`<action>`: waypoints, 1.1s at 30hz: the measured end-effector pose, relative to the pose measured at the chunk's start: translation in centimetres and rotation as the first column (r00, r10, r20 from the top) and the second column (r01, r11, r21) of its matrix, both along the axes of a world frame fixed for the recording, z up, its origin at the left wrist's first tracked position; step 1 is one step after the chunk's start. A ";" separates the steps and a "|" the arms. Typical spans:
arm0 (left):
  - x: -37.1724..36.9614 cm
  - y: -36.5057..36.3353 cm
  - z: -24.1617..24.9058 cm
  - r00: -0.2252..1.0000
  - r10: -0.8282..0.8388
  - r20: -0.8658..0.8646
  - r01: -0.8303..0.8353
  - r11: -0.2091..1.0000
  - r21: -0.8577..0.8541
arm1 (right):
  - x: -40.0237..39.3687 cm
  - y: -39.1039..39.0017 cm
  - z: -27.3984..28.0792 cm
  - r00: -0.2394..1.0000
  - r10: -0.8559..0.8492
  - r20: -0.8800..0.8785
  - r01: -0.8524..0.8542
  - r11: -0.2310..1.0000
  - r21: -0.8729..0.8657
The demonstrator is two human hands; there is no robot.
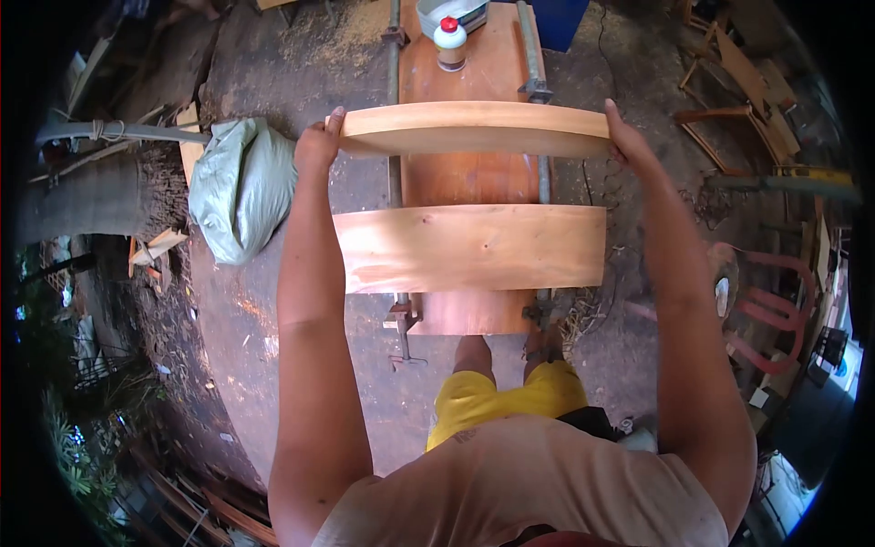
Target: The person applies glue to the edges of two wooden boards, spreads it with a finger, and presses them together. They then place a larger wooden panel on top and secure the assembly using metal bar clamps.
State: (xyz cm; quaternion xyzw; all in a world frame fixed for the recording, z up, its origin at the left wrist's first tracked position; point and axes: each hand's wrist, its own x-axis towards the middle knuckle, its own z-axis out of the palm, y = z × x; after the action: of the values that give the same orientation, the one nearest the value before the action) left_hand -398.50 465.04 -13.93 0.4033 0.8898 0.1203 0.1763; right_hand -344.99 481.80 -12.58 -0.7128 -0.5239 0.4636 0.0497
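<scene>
A pale wooden board (474, 117), its long edge turned up toward me, is held raised above the bench. My left hand (319, 139) grips its left end and my right hand (627, 139) its right end, thumbs on top. Nearer to me, a second wide board (474, 248) lies flat across two metal bar clamps (395, 178). Beneath them is a reddish-brown wooden panel (469, 178). A white bottle with a red cap (450, 44) stands at the panel's far end.
Behind the bottle sits a light container (469, 14), with a blue bin (556, 23) to its right. A full pale sack (239, 191) rests on the left. At the right are a red metal chair frame (775, 310) and wooden frames (729, 118).
</scene>
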 end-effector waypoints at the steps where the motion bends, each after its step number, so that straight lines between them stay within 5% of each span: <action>1: 0.0 0.5 0.2 1.000 0.012 0.028 -0.012 1.000 0.025 | -0.4 0.5 0.2 1.000 -0.024 0.008 0.024 1.000 -0.007; 7: -0.3 -1.3 -1.1 0.998 -0.014 0.068 0.007 0.994 0.111 | 1.5 -1.6 -1.6 0.994 -0.048 -0.097 0.048 0.999 -0.003; 9: -0.2 -1.9 -1.4 0.998 0.002 0.064 -0.009 0.994 0.111 | 3.4 -3.2 -3.2 0.930 -0.069 -0.361 0.103 0.992 0.076; 12: -1.8 -3.6 -4.6 0.987 0.031 0.159 -0.060 0.982 0.177 | 7.0 -7.1 -7.5 0.946 -0.136 -0.295 0.217 0.940 0.262; 14: -1.9 -7.9 -5.1 0.914 0.304 0.270 -0.363 0.909 0.205 | 11.3 -10.1 -14.3 0.998 -0.018 -0.061 0.035 0.959 0.281; 16: -1.6 -14.2 -7.6 0.951 0.309 0.001 -0.308 0.949 0.074 | 10.4 -14.8 -11.5 0.979 -0.153 -0.132 0.126 0.974 -0.190; 19: -2.3 -22.0 -16.0 0.910 0.402 0.100 -0.379 0.905 -0.196 | 9.1 -18.1 -12.1 0.913 -0.263 -0.313 0.137 0.919 -0.370; 21: -1.0 -23.7 -16.7 0.874 0.457 0.166 -0.401 0.871 -0.284 | 8.3 -19.1 -14.3 0.841 -0.383 -0.383 0.283 0.913 -0.293; 23: 3.1 -21.9 -10.6 0.671 0.589 0.450 -0.589 0.792 -0.158 | 8.5 -19.9 -13.6 0.828 -0.362 -0.429 0.275 0.928 -0.252; 28: 4.1 -20.7 -7.9 0.576 0.562 0.594 -0.723 0.690 0.048 | 8.5 -20.3 -8.5 0.828 -0.254 -0.500 0.333 0.940 0.075; 30: 5.6 -19.5 -6.1 0.534 0.248 0.808 -0.770 0.538 0.343 | 10.4 -19.8 -8.3 0.813 -0.076 -0.577 0.236 0.950 0.207; 32: 5.6 -18.5 -5.8 0.488 0.301 0.819 -0.816 0.490 0.306 | 11.4 -19.0 -9.1 0.820 -0.098 -0.565 0.296 0.916 0.270; 33: 5.5 -18.3 -6.3 0.456 0.197 0.868 -0.844 0.405 0.352 | 12.3 -18.3 -9.6 0.835 -0.005 -0.551 0.222 0.918 0.328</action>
State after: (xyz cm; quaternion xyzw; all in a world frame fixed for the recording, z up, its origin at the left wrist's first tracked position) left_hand -393.01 446.70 -20.26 0.0158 0.6845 0.6792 0.2643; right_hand -332.71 463.46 -22.15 -0.5605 -0.5240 0.5313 0.3593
